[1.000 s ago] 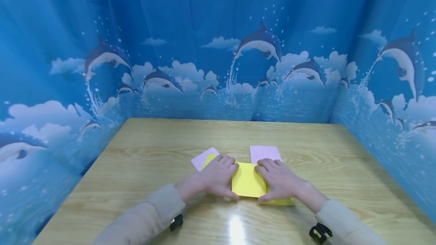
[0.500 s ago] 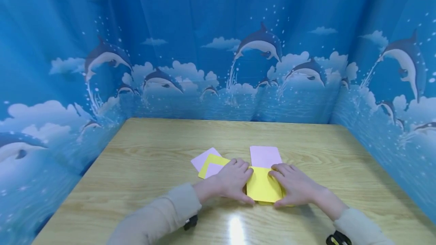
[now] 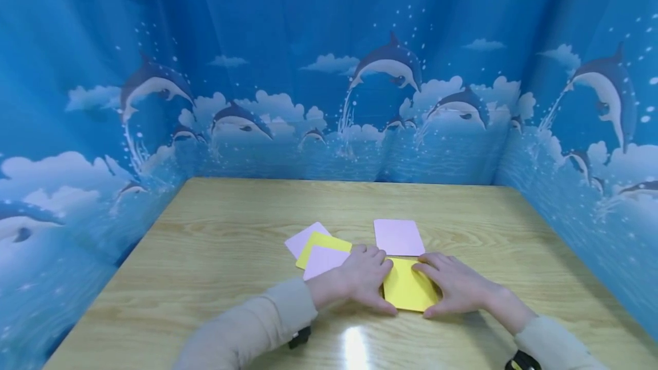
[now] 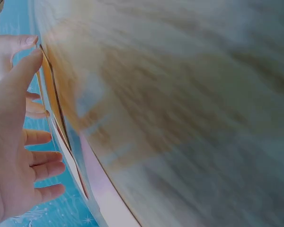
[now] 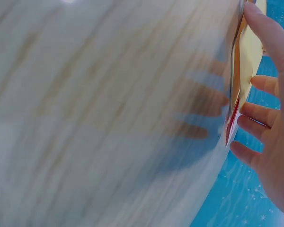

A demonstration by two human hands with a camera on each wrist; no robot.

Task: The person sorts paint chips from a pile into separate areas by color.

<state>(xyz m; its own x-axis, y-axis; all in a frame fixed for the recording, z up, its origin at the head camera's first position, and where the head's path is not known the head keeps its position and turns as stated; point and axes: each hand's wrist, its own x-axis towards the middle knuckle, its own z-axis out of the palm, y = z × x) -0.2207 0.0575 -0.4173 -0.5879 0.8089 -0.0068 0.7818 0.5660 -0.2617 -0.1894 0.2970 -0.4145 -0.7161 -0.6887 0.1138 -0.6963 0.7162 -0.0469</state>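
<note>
A yellow square card (image 3: 408, 290) lies flat near the front of the table, between my two hands. At its left side my left hand (image 3: 366, 278) holds the edge, thumb at the near corner and fingers toward the far one. My right hand (image 3: 457, 284) holds the right side in the same way. Seen edge-on in the right wrist view, the yellow card (image 5: 248, 56) has layers beneath it, some with red showing. Just behind it lies a pink square card (image 3: 398, 237). Left of my left hand, a pink card (image 3: 324, 261) overlaps another yellow card (image 3: 329, 240).
A further pink card (image 3: 303, 240) sticks out from under the left group. All lie on a wood-grain table (image 3: 231, 210). Blue curtains (image 3: 288, 27) with dolphins stand around its back and sides.
Both hands have moved right and slightly nearer, carrying the yellow card over the one beneath, whose edge no longer shows. The left group of cards has come into view.
</note>
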